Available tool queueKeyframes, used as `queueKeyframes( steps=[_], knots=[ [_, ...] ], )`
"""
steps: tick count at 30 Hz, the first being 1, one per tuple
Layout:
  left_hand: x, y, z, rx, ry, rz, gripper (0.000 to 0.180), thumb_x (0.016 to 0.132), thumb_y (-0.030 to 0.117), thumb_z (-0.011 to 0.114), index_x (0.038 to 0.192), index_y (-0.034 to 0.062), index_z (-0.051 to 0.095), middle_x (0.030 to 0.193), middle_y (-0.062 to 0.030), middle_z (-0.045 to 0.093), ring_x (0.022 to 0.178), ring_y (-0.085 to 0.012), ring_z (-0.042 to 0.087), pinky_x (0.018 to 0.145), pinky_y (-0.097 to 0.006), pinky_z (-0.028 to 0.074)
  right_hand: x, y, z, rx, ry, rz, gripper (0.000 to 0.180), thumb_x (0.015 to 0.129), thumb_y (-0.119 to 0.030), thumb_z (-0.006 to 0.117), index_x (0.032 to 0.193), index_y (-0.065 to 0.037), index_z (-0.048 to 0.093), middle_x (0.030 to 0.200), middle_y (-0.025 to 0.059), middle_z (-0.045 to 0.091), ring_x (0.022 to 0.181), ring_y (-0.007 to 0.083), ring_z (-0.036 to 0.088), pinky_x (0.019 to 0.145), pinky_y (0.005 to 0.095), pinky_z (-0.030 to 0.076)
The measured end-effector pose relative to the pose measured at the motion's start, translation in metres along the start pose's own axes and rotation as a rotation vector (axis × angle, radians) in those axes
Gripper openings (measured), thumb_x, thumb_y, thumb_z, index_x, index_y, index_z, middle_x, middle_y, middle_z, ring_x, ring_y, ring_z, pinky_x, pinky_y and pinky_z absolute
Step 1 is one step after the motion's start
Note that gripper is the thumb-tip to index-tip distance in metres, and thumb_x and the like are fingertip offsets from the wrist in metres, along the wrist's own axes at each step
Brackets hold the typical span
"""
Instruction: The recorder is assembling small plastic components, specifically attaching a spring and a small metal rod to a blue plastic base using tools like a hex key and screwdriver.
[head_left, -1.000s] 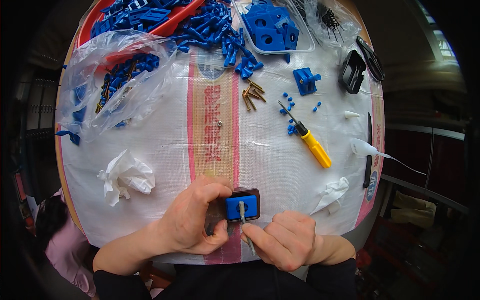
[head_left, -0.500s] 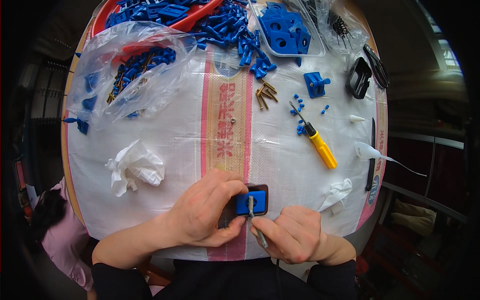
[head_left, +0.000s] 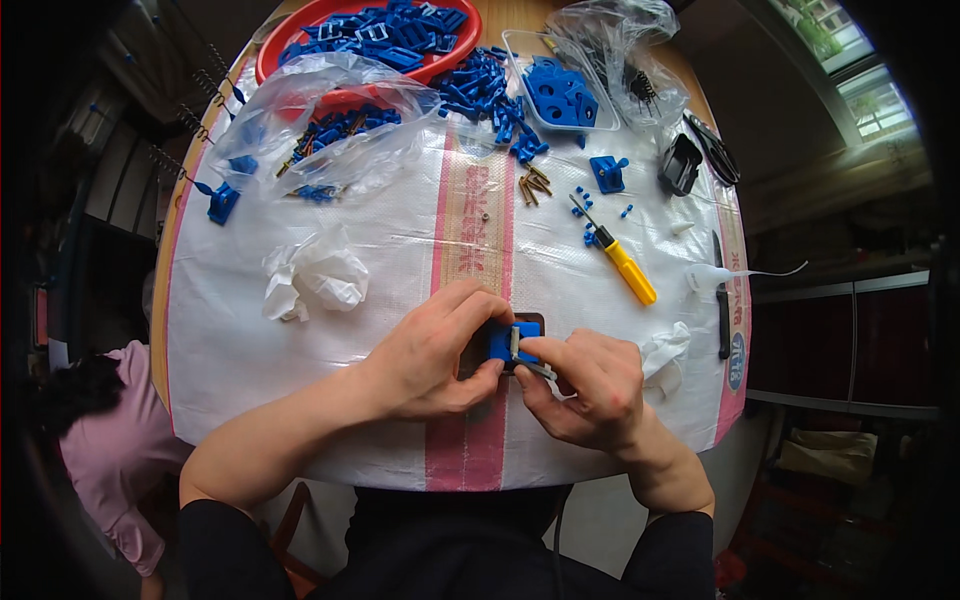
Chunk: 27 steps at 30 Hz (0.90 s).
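Note:
Thumb and fingers of my left hand (head_left: 425, 360) grip a small blue plastic block (head_left: 498, 342) from its left side. The block sits in or on a dark brown holder (head_left: 534, 318), partly hidden by my fingers. Closed around a thin grey metal tool with a bend (head_left: 543, 370), my right hand (head_left: 595, 390) works at the block's right side. The tool's upper end lies over the middle of the block; its free end sticks out below my right fingers. How far the tool goes into the block is hidden.
A yellow-handled screwdriver (head_left: 628, 272) lies to the right, near small blue bits and a blue bracket (head_left: 607, 174). Crumpled tissue (head_left: 318, 275) is at left. Farther back are a red basin (head_left: 468, 50), a plastic bag (head_left: 255, 125), and brass screws (head_left: 533, 184). A person (head_left: 115, 440) is at far left.
The view has shifted, so the table shows farther up. My right fingers have changed their grip, and the tool's free end has swung from pointing toward me to pointing more rightward.

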<state>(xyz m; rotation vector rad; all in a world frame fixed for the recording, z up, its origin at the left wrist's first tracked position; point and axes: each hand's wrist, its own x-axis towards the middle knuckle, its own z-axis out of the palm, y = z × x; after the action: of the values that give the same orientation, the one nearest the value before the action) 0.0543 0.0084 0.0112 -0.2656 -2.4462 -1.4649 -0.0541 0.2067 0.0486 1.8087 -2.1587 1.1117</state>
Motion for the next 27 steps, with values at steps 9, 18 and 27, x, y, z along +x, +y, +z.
queueKeyframes(
  steps=[9, 18, 27],
  knots=[
    [-0.004, -0.004, -0.001, 0.067, 0.021, 0.031, 0.041, 0.082, 0.009, 0.075, 0.120, 0.0031, 0.060, 0.111, -0.0163, 0.063, 0.102, -0.0334, 0.066, 0.089, -0.041, 0.055, 0.001, 0.011, -0.008, 0.067, 0.060, -0.054, 0.041, 0.083, -0.020, 0.086, 0.118, -0.003, 0.073, 0.060, 0.0009, 0.055, 0.048, 0.0134, 0.053, 0.047, 0.0295, 0.040],
    [-0.002, -0.006, -0.001, 0.118, 0.012, 0.060, 0.037, 0.082, 0.009, 0.074, 0.117, 0.0025, 0.060, 0.108, -0.0172, 0.062, 0.099, -0.0352, 0.066, 0.087, -0.043, 0.055, -0.009, 0.023, -0.003, 0.314, 0.301, 0.267, 0.022, 0.095, -0.009, 0.070, 0.114, 0.002, 0.073, 0.069, 0.0060, 0.064, 0.056, 0.0130, 0.055, 0.056, 0.0287, 0.046],
    [-0.004, -0.005, -0.007, 0.116, 0.000, 0.017, 0.037, 0.084, 0.010, 0.074, 0.118, 0.0045, 0.062, 0.107, -0.0150, 0.063, 0.098, -0.0313, 0.067, 0.087, -0.040, 0.055, 0.039, -0.004, -0.039, 0.018, 0.083, 0.115, 0.019, 0.095, -0.015, 0.075, 0.109, -0.001, 0.073, 0.091, 0.0120, 0.071, 0.067, 0.0210, 0.066, 0.062, 0.0334, 0.054]
  ],
)
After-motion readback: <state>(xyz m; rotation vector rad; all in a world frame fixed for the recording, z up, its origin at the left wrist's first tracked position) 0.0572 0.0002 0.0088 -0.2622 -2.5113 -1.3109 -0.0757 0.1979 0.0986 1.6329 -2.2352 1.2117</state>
